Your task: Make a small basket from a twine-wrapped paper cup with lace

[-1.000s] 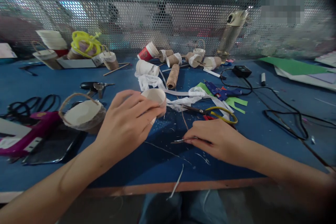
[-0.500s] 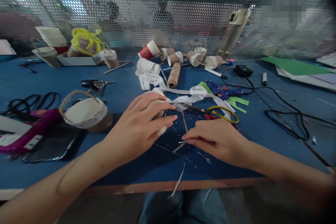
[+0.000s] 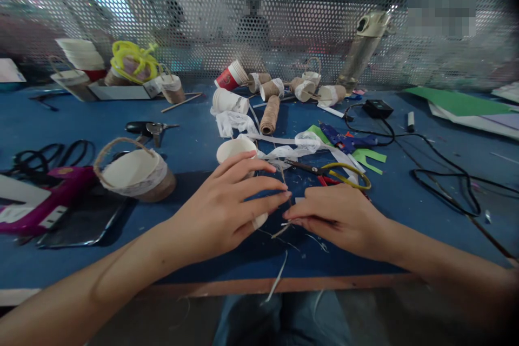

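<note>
My right hand (image 3: 336, 219) is closed in a pinch on a strand of brown twine (image 3: 279, 231), whose short end sticks out past the fingertips. My left hand (image 3: 235, 203) has its fingers stretched out and slightly apart, their tips at the strand just above my right hand. A small white piece (image 3: 259, 220) shows under the left fingers; its kind is unclear. Behind that hand a white paper cup (image 3: 235, 147) is partly hidden. Yellow-handled scissors (image 3: 314, 169) lie beyond my right hand, beside white lace ribbon (image 3: 284, 152). A twine spool (image 3: 269, 117) lies farther back.
On the left are a twine-handled cup basket (image 3: 156, 184), a magenta glue gun (image 3: 60, 189), a dark phone-like slab (image 3: 81, 227) and keys (image 3: 154, 131). A blue glue gun (image 3: 340, 138) with black cable lies right. Several small cup baskets stand near the perforated metal screen (image 3: 211, 21).
My left hand has moved right, its fingertips reaching the twine by my right hand, and more of the cup behind it shows. My right hand keeps its pinch, almost unmoved.
</note>
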Available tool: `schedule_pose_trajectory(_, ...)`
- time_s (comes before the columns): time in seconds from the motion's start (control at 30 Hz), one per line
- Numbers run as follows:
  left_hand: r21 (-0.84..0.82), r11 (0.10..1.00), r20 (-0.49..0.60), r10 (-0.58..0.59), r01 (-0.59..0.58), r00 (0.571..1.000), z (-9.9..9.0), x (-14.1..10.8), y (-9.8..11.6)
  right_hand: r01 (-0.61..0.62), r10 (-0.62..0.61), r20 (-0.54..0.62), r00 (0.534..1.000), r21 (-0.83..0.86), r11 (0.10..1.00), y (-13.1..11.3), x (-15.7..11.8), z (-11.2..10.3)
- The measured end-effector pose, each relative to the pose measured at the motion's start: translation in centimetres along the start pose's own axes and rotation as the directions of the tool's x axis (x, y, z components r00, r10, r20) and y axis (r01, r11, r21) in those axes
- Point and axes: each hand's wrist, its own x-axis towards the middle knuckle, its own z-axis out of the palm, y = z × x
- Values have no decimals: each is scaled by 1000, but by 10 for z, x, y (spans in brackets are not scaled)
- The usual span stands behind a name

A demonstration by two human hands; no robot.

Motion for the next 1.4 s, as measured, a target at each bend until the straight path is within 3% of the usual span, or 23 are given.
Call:
schedule_pose_trajectory(0.2, -22, 1000, 43, 11, -10, 999, 1, 3, 5, 42, -42, 3, 999, -26, 999, -1, 0, 0)
schedule_pose_trajectory(0.63, 27, 995, 19, 100, -100, 995, 5, 2, 5, 116, -117, -2, 993, -47, 992, -1, -1, -2)
schedule_pose_trajectory(0.7, 27, 995, -2, 96, -95, 995, 6, 2, 6, 77, -77, 1, 997, -29, 997, -4, -1, -3)
schedule_pose_trajectory(0.8, -16, 997, -7, 81, -81, 997, 7, 1, 6, -86, 85, -30, 996, -19, 996, -7, -1, -7)
schedule_pose_trajectory(0.93, -100, 993, -6, 55, -55, 998, 8, -2, 6, -330, 310, -154, 938, -126, 936, 4, 7, -15)
schedule_pose_trajectory(1.1, -98, 993, -36, 69, -72, 997, 6, -4, 7, -477, 502, 6, 865, -300, 826, 33, 36, -22)
schedule_pose_trajectory(1.23, -92, 992, -48, 85, -89, 995, 4, -5, 7, -457, 483, 40, 875, -266, 849, 47, 62, -25)
schedule_pose_trajectory(1.4, -68, 992, -26, 108, -109, 994, 4, -4, 7, -414, 406, -90, 909, -98, 905, 48, 87, -33)
